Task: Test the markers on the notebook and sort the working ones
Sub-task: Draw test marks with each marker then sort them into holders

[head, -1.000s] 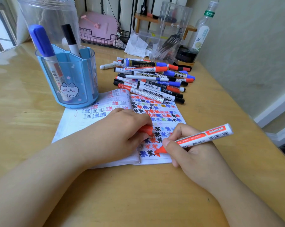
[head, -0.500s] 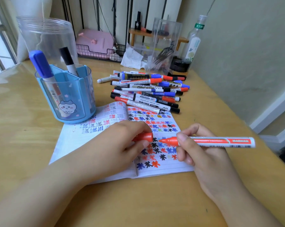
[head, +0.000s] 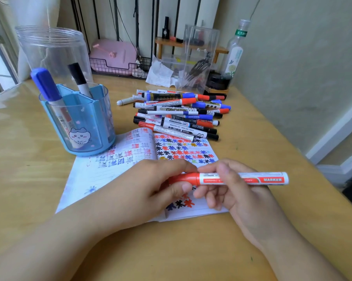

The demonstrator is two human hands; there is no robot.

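Where the open notebook [head: 118, 173] lies near the front edge of the wooden table [head: 19, 159], two hands meeting above its right page. Left hand [head: 150, 191], fingers curled, pinching the red cap [head: 186, 178]; right hand [head: 238, 191], fingers wrapped round the barrel of the red marker [head: 246, 178], held level. Behind the notebook, toward the back edge, a pile of markers [head: 177, 114]. At the notebook's far left corner, a blue pen holder [head: 79, 126] containing a blue marker [head: 46, 86] and a black marker [head: 78, 79].

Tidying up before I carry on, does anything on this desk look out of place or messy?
Mostly the loose heap of markers behind the notebook, lying criss-crossed, one white pen strayed to its left. Nothing looks spilled or damaged.
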